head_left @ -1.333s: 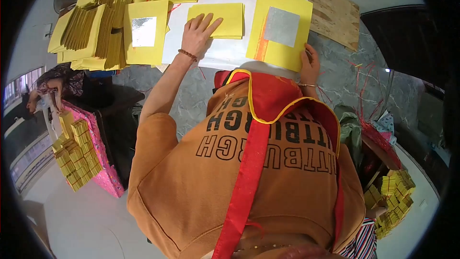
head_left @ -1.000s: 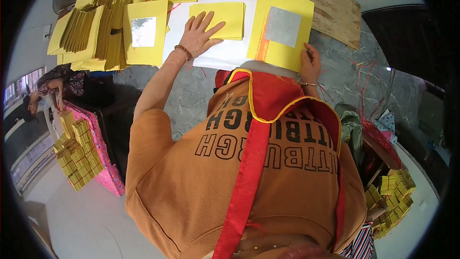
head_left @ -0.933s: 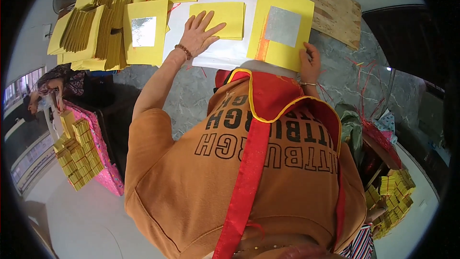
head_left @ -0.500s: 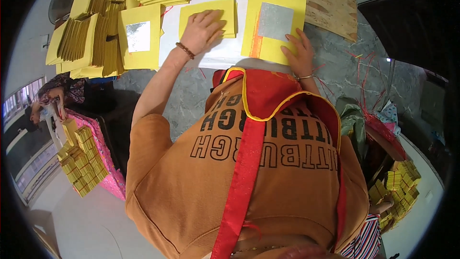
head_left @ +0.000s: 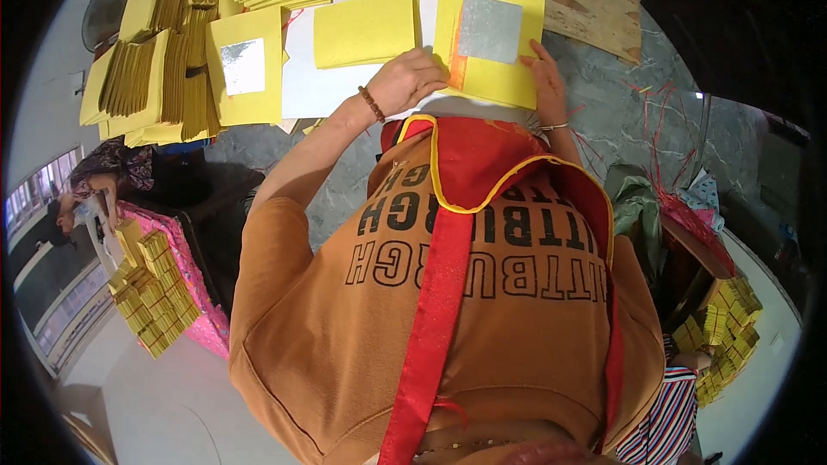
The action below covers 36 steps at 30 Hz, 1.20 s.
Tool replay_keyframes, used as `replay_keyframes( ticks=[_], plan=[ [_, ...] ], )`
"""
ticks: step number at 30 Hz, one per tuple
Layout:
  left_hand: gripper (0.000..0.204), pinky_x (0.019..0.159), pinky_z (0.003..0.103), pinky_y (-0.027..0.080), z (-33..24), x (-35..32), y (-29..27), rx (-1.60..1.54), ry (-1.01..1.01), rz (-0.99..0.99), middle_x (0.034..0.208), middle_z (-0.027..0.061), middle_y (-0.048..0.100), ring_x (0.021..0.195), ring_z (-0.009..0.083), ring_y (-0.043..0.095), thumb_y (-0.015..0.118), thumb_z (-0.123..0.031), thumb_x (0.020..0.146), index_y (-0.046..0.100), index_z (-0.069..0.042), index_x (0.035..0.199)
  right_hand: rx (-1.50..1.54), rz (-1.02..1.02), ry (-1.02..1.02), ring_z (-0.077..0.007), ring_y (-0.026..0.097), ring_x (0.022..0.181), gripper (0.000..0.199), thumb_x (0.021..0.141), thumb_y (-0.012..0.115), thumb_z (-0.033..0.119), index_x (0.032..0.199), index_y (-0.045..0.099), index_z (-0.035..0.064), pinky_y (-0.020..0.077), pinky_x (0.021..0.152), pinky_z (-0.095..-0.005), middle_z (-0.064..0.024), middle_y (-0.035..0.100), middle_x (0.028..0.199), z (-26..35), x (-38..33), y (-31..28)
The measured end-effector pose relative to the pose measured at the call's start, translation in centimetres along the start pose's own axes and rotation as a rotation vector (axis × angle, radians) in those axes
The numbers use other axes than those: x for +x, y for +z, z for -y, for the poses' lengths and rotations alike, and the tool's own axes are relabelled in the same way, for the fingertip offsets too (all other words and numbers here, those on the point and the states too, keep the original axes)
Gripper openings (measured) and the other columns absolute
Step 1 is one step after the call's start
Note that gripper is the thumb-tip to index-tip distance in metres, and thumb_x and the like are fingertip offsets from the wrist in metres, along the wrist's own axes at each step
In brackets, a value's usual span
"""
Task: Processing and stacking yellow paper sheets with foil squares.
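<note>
A yellow joss paper sheet (head_left: 489, 77) with a silver square and an orange strip lies on the white table top, in front of me to the right. My left hand (head_left: 407, 83) is closed, its fingers pressed together at the sheet's lower left corner. At the right edge my right hand (head_left: 548, 84) touches the paper, fingers stretched out and apart. Left of the sheet, a folded yellow paper bundle (head_left: 365, 29) lies flat with no hand on it. Farther left is another yellow sheet (head_left: 245, 108) with a silver square.
Stacks of folded yellow paper (head_left: 164, 77) crowd the table's left and far side. A wooden board (head_left: 590, 4) adjoins its right edge. Tied yellow bundles (head_left: 155, 293) sit on a pink-covered table by another person (head_left: 108, 168). More bundles (head_left: 724, 327) are at lower right.
My left hand has left the folded bundle and moved right and nearer, to the sheet's lower left corner. My right hand has shifted slightly along the right edge.
</note>
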<state>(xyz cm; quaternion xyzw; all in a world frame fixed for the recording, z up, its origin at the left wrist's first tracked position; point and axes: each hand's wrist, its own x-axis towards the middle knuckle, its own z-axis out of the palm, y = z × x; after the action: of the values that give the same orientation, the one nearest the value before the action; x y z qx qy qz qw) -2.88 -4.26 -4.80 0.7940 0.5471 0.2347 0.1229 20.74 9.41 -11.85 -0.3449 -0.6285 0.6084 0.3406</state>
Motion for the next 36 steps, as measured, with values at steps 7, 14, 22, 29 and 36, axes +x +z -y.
replay_keyframes(
  ticks=[7, 14, 22, 29, 36],
  plan=[
    [0.017, 0.07, 0.036, 0.047, 0.8, 0.7, -0.6, -0.238, -0.2, 0.032, 0.081, 0.0127, 0.061, 0.075, 0.0287, 0.058, 0.055, -0.017, 0.084, 0.062, -0.002, 0.087, 0.014, 0.004, -0.003, -0.0222, 0.039, 0.121, 0.046, 0.096, 0.033, 0.03, 0.097, 0.062, -0.0055, 0.0277, 0.101, -0.031, -0.0135, 0.044, 0.13, 0.9, 0.2, -0.3],
    [0.017, 0.062, 0.033, 0.047, 0.8, 1.1, -1.0, -0.339, -0.302, 0.063, 0.076, 0.0116, 0.062, 0.07, 0.0257, 0.06, 0.056, -0.017, 0.081, 0.063, -0.002, 0.084, -0.042, 0.017, -0.049, -0.0235, 0.038, 0.122, 0.046, 0.096, 0.032, 0.03, 0.099, 0.062, -0.0045, 0.0255, 0.102, -0.0319, -0.0143, 0.043, 0.13, 0.6, 0.2, -0.4],
    [0.014, 0.055, 0.027, 0.044, 1.5, 1.5, -1.0, -0.494, -0.477, 0.118, 0.068, 0.0051, 0.062, 0.06, 0.0107, 0.055, 0.06, -0.015, 0.08, 0.064, -0.002, 0.083, -0.015, 0.022, -0.036, -0.024, 0.037, 0.123, 0.045, 0.096, 0.029, 0.029, 0.102, 0.061, -0.0019, 0.0248, 0.103, -0.0324, -0.0143, 0.042, 0.131, 0.6, 0.2, -0.5],
    [0.018, 0.062, 0.025, 0.047, 2.9, 1.4, -0.4, -0.755, -0.544, 0.136, 0.073, 0.0043, 0.064, 0.068, 0.0093, 0.057, 0.058, -0.016, 0.08, 0.065, 0.0, 0.087, -0.011, 0.12, -0.151, -0.0214, 0.039, 0.122, 0.031, 0.085, 0.046, 0.017, 0.112, 0.058, 0.0065, 0.0305, 0.099, -0.033, -0.0105, 0.042, 0.133, -0.7, 0.2, -1.4],
    [0.017, 0.061, 0.024, 0.046, 3.3, 1.8, -0.3, -0.794, -0.603, 0.217, 0.07, 0.0028, 0.061, 0.065, 0.0076, 0.055, 0.059, -0.014, 0.08, 0.065, 0.0, 0.086, -0.045, 0.115, -0.164, -0.0208, 0.041, 0.12, 0.036, 0.075, 0.057, 0.013, 0.111, 0.057, 0.0072, 0.0354, 0.095, -0.0331, -0.0079, 0.043, 0.132, -0.9, 0.2, -1.6]
  ],
)
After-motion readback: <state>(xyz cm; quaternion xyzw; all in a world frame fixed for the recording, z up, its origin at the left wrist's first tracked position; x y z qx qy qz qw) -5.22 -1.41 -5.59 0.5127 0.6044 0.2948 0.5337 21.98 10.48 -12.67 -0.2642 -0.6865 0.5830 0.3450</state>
